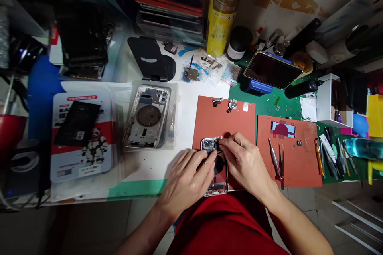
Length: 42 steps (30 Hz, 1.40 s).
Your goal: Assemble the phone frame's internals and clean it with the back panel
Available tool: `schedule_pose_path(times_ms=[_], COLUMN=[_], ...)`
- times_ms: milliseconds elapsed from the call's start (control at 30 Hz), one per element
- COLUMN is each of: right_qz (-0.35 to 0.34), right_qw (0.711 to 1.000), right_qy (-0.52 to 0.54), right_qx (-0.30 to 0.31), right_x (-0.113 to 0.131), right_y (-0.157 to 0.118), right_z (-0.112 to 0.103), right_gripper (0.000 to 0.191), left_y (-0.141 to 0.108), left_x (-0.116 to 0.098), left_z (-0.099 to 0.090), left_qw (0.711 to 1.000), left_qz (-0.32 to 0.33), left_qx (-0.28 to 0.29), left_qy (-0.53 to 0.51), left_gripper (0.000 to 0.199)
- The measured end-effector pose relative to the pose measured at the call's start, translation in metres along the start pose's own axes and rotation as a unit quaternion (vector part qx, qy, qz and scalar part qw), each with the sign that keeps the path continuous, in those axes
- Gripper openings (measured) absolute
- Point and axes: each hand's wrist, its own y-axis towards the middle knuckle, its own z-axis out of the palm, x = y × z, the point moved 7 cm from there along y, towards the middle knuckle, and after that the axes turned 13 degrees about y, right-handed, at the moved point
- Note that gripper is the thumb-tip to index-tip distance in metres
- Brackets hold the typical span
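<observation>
An opened smartphone (218, 188) lies on an orange mat with its inside parts showing. My left hand (189, 176) rests over its left edge, fingers bent, one fingertip pressing on the upper interior. At the phone's upper right, my right hand (245, 162) is closed in a pinch; what sits between those fingertips is too small and hidden to make out. The hands almost meet over the phone and cover part of it. Small metal phone parts (232, 105) lie on the mat above. To the right, tweezers (273, 155) lie on a second orange mat.
Left of the mat, another phone housing (146, 121) sits in a clear tray, beside a battery box (85, 167) with a black battery (78, 124) on it. A phone (273, 70) leans on a blue stand behind. Several tools (332, 153) lie at the right, near a white box (326, 99).
</observation>
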Motion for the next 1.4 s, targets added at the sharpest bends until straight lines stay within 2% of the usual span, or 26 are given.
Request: schedule_pose_path(times_ms=[267, 433, 600, 867, 1400], right_qz=[0.021, 0.015, 0.040, 0.100, 0.101], right_qw=[0.999, 0.998, 0.990, 0.979, 0.980], right_qy=[-0.026, 0.004, 0.028, 0.123, 0.099], right_qx=[-0.015, -0.064, -0.131, -0.126, -0.142], right_x=[-0.002, 0.003, -0.002, -0.017, -0.012], right_y=[0.005, -0.002, -0.023, -0.040, -0.035], right_z=[0.003, -0.013, -0.030, -0.009, 0.002], right_gripper=[0.023, 0.020, 0.016, 0.014, 0.012], left_y=[0.001, -0.003, -0.003, 0.002, 0.002], left_x=[0.000, 0.002, 0.004, 0.001, 0.001], left_z=[0.004, 0.003, 0.004, 0.009, 0.005], left_qw=[1.000, 1.000, 1.000, 0.998, 0.999], left_qz=[-0.007, -0.010, -0.018, -0.002, 0.000], left_qx=[0.015, 0.001, 0.004, 0.024, 0.001], left_qy=[0.016, 0.001, 0.012, 0.054, 0.054], left_gripper=[0.038, 0.044, 0.052, 0.052, 0.044])
